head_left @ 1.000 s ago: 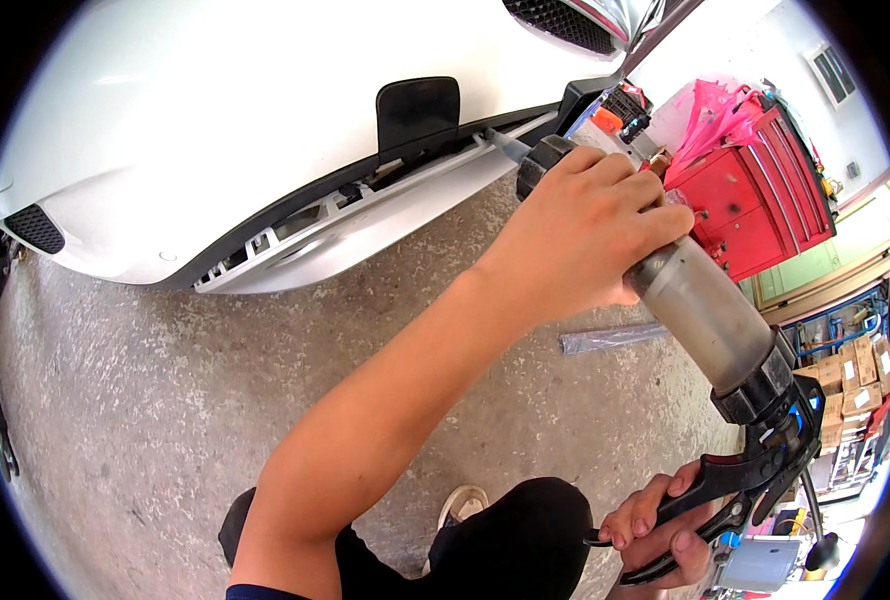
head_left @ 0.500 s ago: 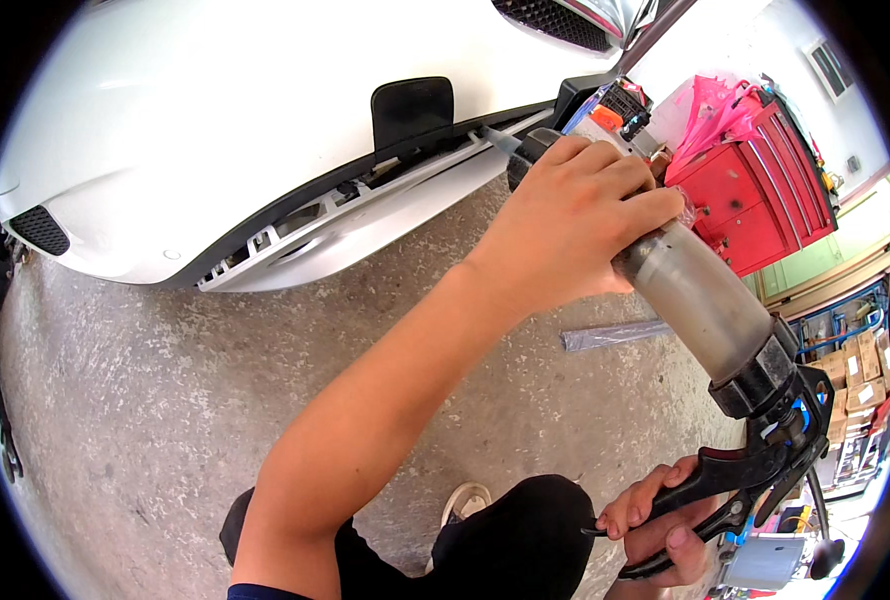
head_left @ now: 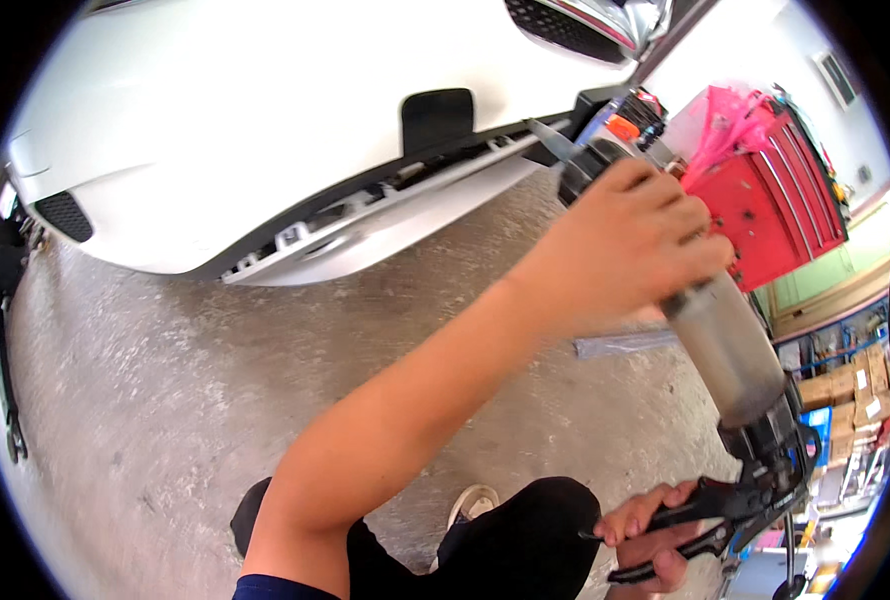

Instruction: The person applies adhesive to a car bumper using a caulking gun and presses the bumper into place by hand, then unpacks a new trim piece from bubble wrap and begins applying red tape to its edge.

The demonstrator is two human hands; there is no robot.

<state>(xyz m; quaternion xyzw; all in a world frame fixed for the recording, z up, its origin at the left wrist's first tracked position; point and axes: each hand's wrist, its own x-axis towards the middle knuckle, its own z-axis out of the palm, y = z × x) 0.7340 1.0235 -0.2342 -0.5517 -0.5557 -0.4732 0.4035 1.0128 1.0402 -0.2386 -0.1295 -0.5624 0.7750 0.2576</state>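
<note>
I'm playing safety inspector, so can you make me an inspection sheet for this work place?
Surface: speckled grey floor.
Things: caulk gun; its nozzle is near the white car's lower edge, but I can't tell if they touch.
Clutter: pale strip on the floor; pink bag at the red cabinet.
Hands: left hand around the gun's front part; right hand gripping its handle.
Cables: nothing seen.
Surroundings: red cabinet; boxes at right.

One left hand (head_left: pixel 633 250) is seen right of centre and one right hand (head_left: pixel 653 540) at lower right. One caulk gun (head_left: pixel 732 360) is counted at right, one car (head_left: pixel 265 130) at upper left, one cabinet (head_left: pixel 780 210) and one bag (head_left: pixel 730 125) at upper right, one shoe (head_left: pixel 475 498) at lower centre.
</note>
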